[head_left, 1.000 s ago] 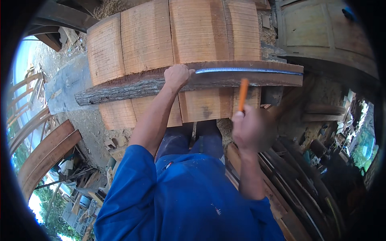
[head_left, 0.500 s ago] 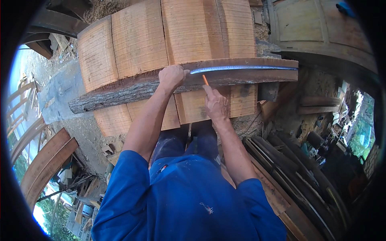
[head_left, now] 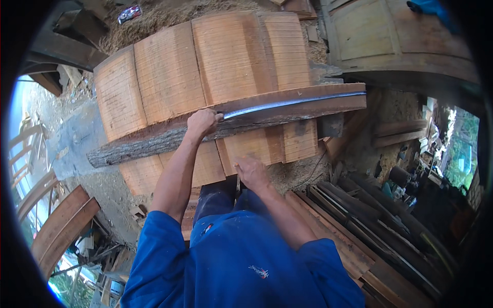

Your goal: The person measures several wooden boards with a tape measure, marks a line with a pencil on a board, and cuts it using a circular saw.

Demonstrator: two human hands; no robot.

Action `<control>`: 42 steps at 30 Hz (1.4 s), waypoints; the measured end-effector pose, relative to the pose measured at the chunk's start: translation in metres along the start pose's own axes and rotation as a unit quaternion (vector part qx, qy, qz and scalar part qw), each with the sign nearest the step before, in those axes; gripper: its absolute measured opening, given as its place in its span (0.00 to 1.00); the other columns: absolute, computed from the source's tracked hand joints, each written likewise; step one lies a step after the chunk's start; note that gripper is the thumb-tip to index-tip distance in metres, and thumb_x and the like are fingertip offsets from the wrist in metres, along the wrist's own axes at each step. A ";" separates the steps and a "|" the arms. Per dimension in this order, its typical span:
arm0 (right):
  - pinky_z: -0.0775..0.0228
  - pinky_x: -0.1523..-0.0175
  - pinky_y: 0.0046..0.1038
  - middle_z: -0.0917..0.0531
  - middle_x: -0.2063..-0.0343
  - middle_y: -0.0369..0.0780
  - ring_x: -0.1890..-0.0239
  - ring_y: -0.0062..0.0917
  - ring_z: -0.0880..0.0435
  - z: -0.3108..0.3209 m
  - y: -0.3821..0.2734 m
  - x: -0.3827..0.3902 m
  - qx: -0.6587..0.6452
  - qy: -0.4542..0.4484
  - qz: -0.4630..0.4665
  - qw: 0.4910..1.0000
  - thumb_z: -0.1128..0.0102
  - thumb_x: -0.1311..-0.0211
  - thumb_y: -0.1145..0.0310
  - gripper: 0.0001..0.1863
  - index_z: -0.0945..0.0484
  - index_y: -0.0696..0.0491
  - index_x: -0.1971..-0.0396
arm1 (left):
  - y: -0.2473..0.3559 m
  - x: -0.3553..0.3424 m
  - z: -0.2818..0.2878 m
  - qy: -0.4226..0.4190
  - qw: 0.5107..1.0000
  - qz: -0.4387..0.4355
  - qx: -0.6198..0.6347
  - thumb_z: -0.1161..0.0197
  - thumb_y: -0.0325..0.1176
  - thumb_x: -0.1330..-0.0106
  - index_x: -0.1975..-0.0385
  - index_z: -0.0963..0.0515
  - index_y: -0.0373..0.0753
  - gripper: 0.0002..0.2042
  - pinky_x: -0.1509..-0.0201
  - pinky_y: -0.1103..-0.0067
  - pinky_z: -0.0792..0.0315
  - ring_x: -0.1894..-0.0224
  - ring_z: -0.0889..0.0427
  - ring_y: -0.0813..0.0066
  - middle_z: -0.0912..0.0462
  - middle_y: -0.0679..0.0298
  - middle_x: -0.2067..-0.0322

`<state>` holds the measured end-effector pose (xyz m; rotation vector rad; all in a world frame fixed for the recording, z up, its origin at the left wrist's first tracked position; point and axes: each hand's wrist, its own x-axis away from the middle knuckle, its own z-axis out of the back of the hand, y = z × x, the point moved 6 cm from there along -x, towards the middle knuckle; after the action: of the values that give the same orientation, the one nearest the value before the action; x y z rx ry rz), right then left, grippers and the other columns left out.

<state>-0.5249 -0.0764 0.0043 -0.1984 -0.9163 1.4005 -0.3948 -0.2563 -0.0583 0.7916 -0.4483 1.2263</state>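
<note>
Sawdust-strewn ground surrounds a row of sawn boards at upper centre, with long timbers stacked at lower right. Across the boards lies a bark-edged plank, bearing a shiny metal strip that runs toward the plank's right end. The left hand is curled closed at the strip's left end; the right hand, near frame centre, pinches a mostly hidden orange stick above the boards' lower edge.

Tape along slab, atop boards
</note>
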 end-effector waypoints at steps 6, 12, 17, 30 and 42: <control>0.28 0.59 0.44 0.18 0.69 0.45 0.63 0.44 0.19 0.005 0.009 0.023 -0.021 0.108 0.053 0.992 0.40 0.41 0.66 0.07 0.22 0.52 0.65 | 0.003 -0.006 0.015 0.004 1.000 -0.004 -0.023 0.50 0.54 0.31 0.63 0.16 0.42 0.23 0.53 0.61 0.24 0.56 0.17 0.51 0.15 0.50 0.62; 0.28 0.59 0.50 0.22 0.59 0.52 0.61 0.53 0.20 0.000 0.032 -0.006 -0.036 -0.044 -0.118 0.991 0.50 0.36 0.67 0.13 0.25 0.57 0.55 | 0.001 -0.016 0.015 0.005 1.000 0.012 -0.028 0.48 0.54 0.32 0.65 0.16 0.39 0.23 0.55 0.61 0.24 0.57 0.16 0.51 0.15 0.49 0.63; 0.27 0.57 0.51 0.24 0.56 0.56 0.63 0.56 0.19 0.003 0.032 -0.049 -0.025 0.091 -0.090 0.991 0.54 0.38 0.73 0.23 0.34 0.59 0.42 | -0.002 -0.016 0.009 0.041 0.998 0.004 -0.040 0.48 0.54 0.32 0.66 0.15 0.41 0.22 0.57 0.61 0.24 0.59 0.16 0.51 0.15 0.49 0.65; 0.23 0.61 0.47 0.19 0.64 0.54 0.66 0.52 0.17 0.025 0.001 -0.095 0.035 0.082 -0.074 0.993 0.51 0.39 0.72 0.25 0.34 0.58 0.40 | 0.004 -0.014 0.014 0.061 0.998 -0.015 -0.028 0.47 0.53 0.32 0.67 0.16 0.40 0.22 0.58 0.61 0.24 0.60 0.16 0.51 0.15 0.49 0.67; 0.25 0.57 0.38 0.17 0.67 0.53 0.68 0.39 0.14 -0.045 0.096 0.004 -0.280 0.058 -0.279 0.917 0.50 0.43 0.70 0.21 0.24 0.54 0.47 | 0.007 0.014 0.004 0.010 0.999 0.031 0.036 0.49 0.55 0.32 0.64 0.16 0.43 0.22 0.54 0.61 0.23 0.57 0.16 0.52 0.15 0.50 0.63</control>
<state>-0.5683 -0.0351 -0.0829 -0.4098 -1.1485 0.5711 -0.3963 -0.2491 -0.0436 0.8310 -0.4173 1.3137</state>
